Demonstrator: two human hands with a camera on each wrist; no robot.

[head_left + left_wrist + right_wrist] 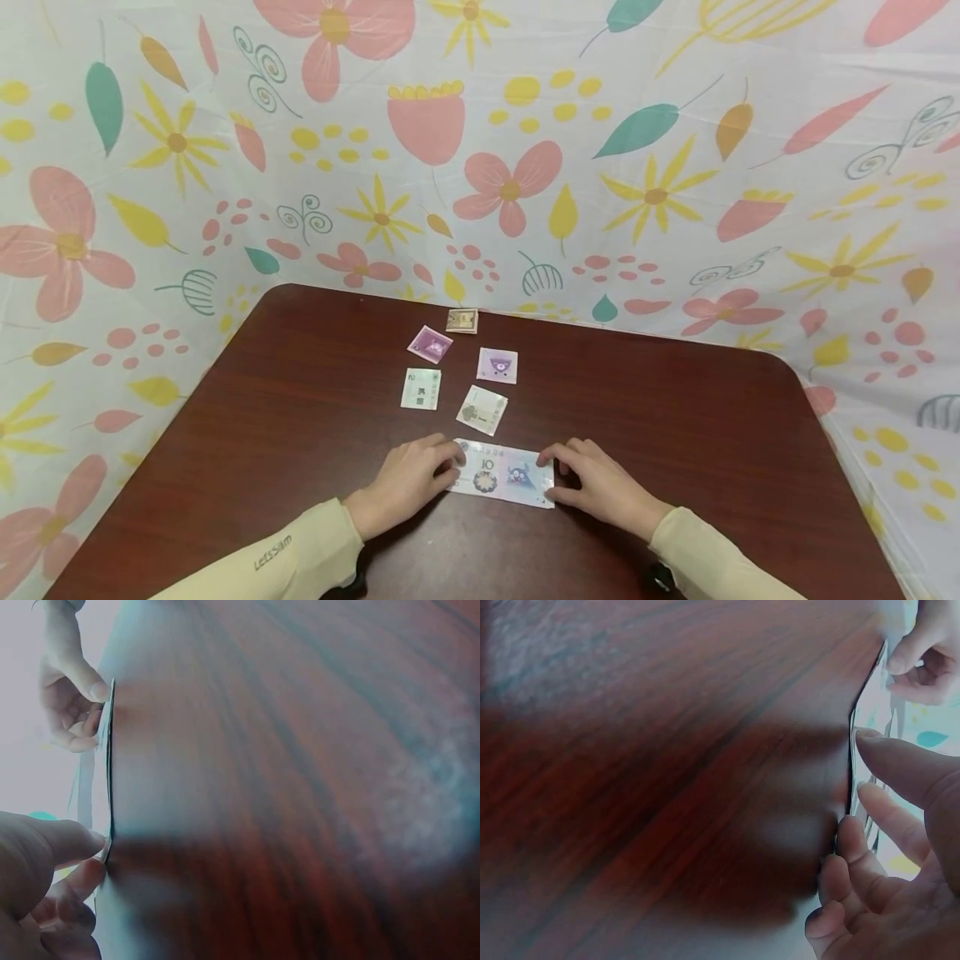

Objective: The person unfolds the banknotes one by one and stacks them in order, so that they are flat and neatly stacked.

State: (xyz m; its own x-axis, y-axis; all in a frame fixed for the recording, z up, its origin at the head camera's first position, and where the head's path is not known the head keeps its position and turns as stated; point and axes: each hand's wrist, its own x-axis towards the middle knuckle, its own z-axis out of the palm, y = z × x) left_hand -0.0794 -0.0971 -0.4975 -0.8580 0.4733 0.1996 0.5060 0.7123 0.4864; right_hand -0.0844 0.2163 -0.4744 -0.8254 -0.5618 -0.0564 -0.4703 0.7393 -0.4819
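A pale blue and pink play banknote (501, 460) printed with a 10 and a blue cartoon figure lies unfolded on the table. My left hand (411, 477) pinches its left end between thumb and fingers; in the left wrist view, the left hand (45, 877) has thumb and fingertip at the note's edge. At the other end, my right hand (603, 483) touches the note with spread thumb and index finger, its thumb near the lower corner. The right wrist view shows the right hand (900, 847) with its remaining fingers resting low beside the note (870, 705).
Beyond the hands lie several smaller, folded-looking notes: an olive one (482, 409), a green one (422, 389), a light purple one (497, 365), a dark purple one (430, 344) and a brown one (462, 322). A flowered cloth (525, 108) hangs behind the dark wooden table (675, 417).
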